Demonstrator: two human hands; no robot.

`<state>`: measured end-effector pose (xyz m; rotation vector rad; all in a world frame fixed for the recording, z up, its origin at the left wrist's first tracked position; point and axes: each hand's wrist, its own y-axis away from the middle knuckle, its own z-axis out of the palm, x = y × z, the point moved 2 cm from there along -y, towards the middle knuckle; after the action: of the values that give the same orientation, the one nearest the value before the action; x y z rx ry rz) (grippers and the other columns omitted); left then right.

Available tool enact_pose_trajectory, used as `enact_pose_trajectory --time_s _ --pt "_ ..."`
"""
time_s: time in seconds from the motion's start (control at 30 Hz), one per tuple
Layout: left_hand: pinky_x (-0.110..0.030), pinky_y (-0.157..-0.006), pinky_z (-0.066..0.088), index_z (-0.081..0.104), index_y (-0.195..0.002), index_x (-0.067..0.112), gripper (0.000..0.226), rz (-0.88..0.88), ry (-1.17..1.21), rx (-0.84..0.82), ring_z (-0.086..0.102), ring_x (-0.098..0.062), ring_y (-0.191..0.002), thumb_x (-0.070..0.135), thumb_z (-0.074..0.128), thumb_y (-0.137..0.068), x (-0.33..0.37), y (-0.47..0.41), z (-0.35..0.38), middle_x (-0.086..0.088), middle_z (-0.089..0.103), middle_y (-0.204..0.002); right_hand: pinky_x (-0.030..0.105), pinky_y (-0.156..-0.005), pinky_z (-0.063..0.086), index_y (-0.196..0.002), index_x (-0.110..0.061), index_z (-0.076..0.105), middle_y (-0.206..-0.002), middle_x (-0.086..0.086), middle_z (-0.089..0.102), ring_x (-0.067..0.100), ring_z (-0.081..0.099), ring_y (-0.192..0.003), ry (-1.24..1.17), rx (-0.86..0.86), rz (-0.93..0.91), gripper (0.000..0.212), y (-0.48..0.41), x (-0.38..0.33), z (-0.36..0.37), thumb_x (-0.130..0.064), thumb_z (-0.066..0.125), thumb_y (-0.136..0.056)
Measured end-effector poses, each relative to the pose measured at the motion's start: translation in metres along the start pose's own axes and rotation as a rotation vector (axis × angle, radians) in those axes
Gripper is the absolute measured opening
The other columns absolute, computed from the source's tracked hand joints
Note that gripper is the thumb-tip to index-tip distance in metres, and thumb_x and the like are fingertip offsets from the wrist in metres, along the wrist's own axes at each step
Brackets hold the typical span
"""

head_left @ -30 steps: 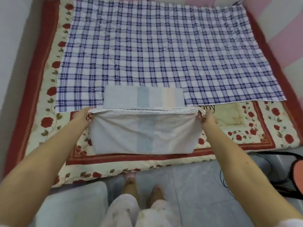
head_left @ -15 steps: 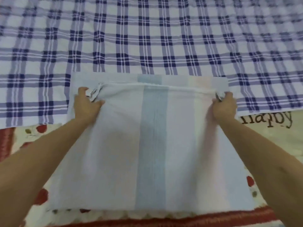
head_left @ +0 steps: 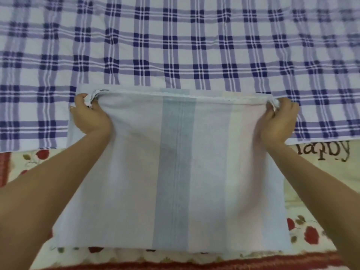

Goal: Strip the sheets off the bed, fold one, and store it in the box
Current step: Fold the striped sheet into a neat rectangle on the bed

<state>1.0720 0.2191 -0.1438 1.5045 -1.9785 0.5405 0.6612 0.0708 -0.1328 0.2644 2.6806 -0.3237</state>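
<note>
1. Record position: pale striped sheet (head_left: 126, 182) lying folded on the near part of the bed, overlapping the plaid sheet (head_left: 175, 45) at the far edge and the floral quilt (head_left: 315, 191) at the near edge. No box in view.
2. Note grip: left hand (head_left: 91, 115) with fingers curled round the bunched far-left corner; right hand (head_left: 276, 121) likewise clutching the far-right corner. Upper layer stretched taut between the two.
3. Judged step: laying the upper fold onto the layer beneath. Align the held edge with the lower edge showing just beyond it.
4. Hold tension even on both sides. Lower both corners together to avoid a skewed edge.
5. Let go only once the corners sit square, then smooth outward from the blue centre stripe (head_left: 175, 172) with flat palms.
6. Watch for lumps from the bunched corners; flatten before any further fold.
</note>
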Motion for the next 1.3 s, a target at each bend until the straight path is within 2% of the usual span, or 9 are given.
enact_pose_trajectory --time_s 0.2,0.53,0.7,0.83,0.93,1.03,1.1,1.2,1.3 --pt "-0.033 -0.087 0.041 0.052 -0.117 0.008 0.031 -0.023 -0.079 -0.112 0.056 -0.03 -0.105 0.028 0.048 -0.094 -0.01 -0.023 0.015 -0.013 0.061 -0.115 0.029 -0.068 0.037 -0.107 -0.006 0.059 -0.105 0.013 0.062 0.028 0.058 -0.086 -0.108 -0.296 0.139 0.021 -0.032 0.001 0.041 -0.02 0.049 -0.094" --pt "-0.029 -0.078 0.038 0.045 -0.094 0.023 0.006 -0.025 -0.02 -0.029 0.057 -0.026 -0.098 0.028 0.043 -0.095 0.006 -0.025 0.015 -0.008 0.062 -0.108 0.046 -0.094 0.036 -0.124 -0.012 0.05 -0.127 0.012 0.048 0.03 0.047 -0.115 0.059 -0.037 0.239 0.027 -0.025 -0.017 0.045 -0.02 0.041 -0.1" --pt "-0.019 -0.072 0.03 0.05 -0.117 0.015 0.023 -0.087 0.012 -0.161 0.043 -0.014 -0.09 0.027 0.045 -0.097 0.011 -0.03 0.021 0.006 0.049 -0.083 0.05 -0.096 0.036 -0.124 -0.011 0.051 -0.129 0.013 0.047 0.032 0.046 -0.117 0.034 -0.125 0.266 0.028 -0.033 -0.017 0.05 -0.02 0.039 -0.101" --pt "-0.032 -0.103 0.032 0.026 -0.142 0.022 0.057 -0.205 0.086 -0.159 0.046 -0.018 -0.113 0.038 0.051 -0.093 0.011 -0.034 0.029 -0.001 0.046 -0.129 0.044 -0.101 0.03 -0.131 -0.018 0.044 -0.135 0.012 0.041 0.029 0.04 -0.125 0.085 -0.026 0.278 0.034 -0.034 -0.016 0.055 -0.013 0.043 -0.097" --pt "-0.047 -0.112 0.013 0.008 -0.15 0.022 0.069 0.105 -0.21 -0.154 0.015 -0.028 -0.143 0.041 0.045 -0.094 0.011 -0.004 0.033 -0.013 0.015 -0.155 0.048 -0.113 0.016 -0.138 -0.019 0.037 -0.142 0.012 0.036 0.03 0.031 -0.135 0.157 0.052 -0.051 0.042 -0.009 -0.034 0.051 -0.016 0.042 -0.096" --pt "-0.057 -0.111 -0.002 0.007 -0.149 0.034 0.065 0.754 -0.475 -0.493 -0.005 -0.028 -0.145 0.057 0.026 -0.092 0.002 0.056 0.046 -0.006 0.001 -0.158 0.064 -0.109 0.009 -0.148 -0.027 0.026 -0.154 0.007 0.025 0.033 0.018 -0.142 0.144 -0.352 -0.749 0.049 0.059 -0.046 0.068 -0.039 0.028 -0.1" --pt "-0.064 -0.106 -0.011 -0.009 -0.145 0.044 0.072 0.892 -0.686 -0.623 -0.019 -0.028 -0.143 0.074 0.01 -0.082 -0.008 0.06 0.06 0.005 -0.016 -0.157 0.07 -0.106 0.003 -0.149 -0.039 0.008 -0.159 -0.005 0.01 0.033 0.008 -0.145 0.335 -0.569 -0.956 0.057 0.065 -0.036 0.076 -0.058 0.009 -0.096" --pt "-0.072 -0.101 -0.007 -0.023 -0.138 0.049 0.076 0.795 -0.807 -0.607 -0.026 -0.028 -0.14 0.08 0.011 -0.078 -0.002 0.026 0.08 0.012 -0.028 -0.153 0.07 -0.105 -0.003 -0.145 -0.045 -0.013 -0.156 -0.013 -0.014 0.029 -0.01 -0.146 0.488 -0.55 -0.474 0.063 0.004 -0.007 0.08 -0.068 0.002 -0.089" --pt "-0.074 -0.101 -0.006 -0.022 -0.139 0.049 0.074 0.724 -0.787 -0.611 -0.027 -0.028 -0.14 0.076 0.013 -0.08 0.006 0.011 0.089 0.012 -0.027 -0.153 0.07 -0.108 -0.002 -0.149 -0.038 -0.011 -0.158 -0.009 -0.015 0.031 -0.015 -0.145 0.454 -0.559 -0.062 0.063 -0.033 -0.003 0.074 -0.063 0.004 -0.092"
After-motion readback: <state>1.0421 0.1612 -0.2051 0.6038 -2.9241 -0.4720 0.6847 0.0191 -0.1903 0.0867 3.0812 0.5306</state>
